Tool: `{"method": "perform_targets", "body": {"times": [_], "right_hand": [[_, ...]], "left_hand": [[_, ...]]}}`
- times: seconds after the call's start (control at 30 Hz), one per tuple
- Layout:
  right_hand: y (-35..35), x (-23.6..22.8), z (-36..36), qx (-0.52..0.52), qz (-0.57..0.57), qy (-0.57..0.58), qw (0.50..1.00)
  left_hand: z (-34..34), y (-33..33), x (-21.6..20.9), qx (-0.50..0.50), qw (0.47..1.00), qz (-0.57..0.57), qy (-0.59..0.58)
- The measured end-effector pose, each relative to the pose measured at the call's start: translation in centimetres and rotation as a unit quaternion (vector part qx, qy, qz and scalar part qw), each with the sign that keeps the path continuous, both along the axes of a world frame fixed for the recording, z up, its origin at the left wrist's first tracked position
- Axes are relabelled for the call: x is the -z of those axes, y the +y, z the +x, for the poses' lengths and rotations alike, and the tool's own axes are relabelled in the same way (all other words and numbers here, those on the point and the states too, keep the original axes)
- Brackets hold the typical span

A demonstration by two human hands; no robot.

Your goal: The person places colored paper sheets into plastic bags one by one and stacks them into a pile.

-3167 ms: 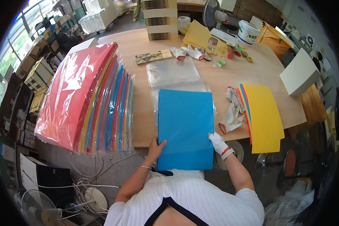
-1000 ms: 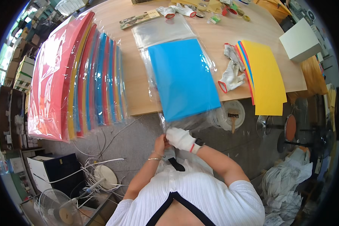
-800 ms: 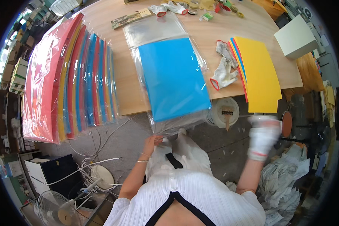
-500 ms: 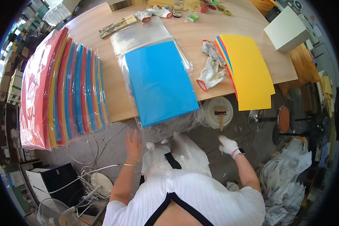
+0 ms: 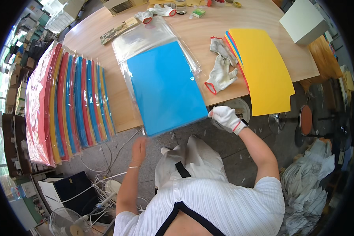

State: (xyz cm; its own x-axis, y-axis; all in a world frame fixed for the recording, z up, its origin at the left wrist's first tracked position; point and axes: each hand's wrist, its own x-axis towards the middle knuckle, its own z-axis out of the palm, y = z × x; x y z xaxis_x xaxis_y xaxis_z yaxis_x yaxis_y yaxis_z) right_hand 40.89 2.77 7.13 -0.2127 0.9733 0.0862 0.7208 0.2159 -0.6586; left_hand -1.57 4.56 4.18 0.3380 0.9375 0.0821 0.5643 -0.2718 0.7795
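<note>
A blue sheet stack (image 5: 167, 84) lies in a clear plastic bag (image 5: 134, 87), over a pile of clear bags (image 5: 145, 37); its near end hangs past the table edge. My right hand (image 5: 227, 118), in a white glove, pinches the near right corner of the bagged blue sheets. At the near left corner my bare left hand (image 5: 138, 149) has its fingers together, closed on the bag's edge; the fingertips are partly hidden. White work gloves (image 5: 222, 74) lie to the right, beside a yellow-topped stack of coloured sheets (image 5: 265, 70).
Bagged red, yellow and blue sheets (image 5: 70, 102) stand overlapped at the left. A white box (image 5: 304, 21) stands at the far right. Below the table edge, a white bucket (image 5: 243, 108) is partly behind my right hand. Cables (image 5: 110, 177), a fan (image 5: 65, 222) and a round stool (image 5: 305, 120) are on the floor.
My right hand has moved up and left from beside the bucket to the bag's near right corner. My left hand's spread fingers have closed at the near left corner.
</note>
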Motion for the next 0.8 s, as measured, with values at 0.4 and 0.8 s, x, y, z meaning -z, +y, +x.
{"method": "perform_targets", "body": {"times": [0.4,0.8], "right_hand": [[2.5,1.0,-3.8,0.246,-0.109,-0.193,0.944],[5.9,0.2,-2.3,0.186,-0.257,0.205,0.926]], "left_hand": [[1.9,2.0,7.3,-0.297,0.922,-0.175,-0.178],[7.2,7.7,-10.2,-0.113,0.885,-0.292,-0.343]]}}
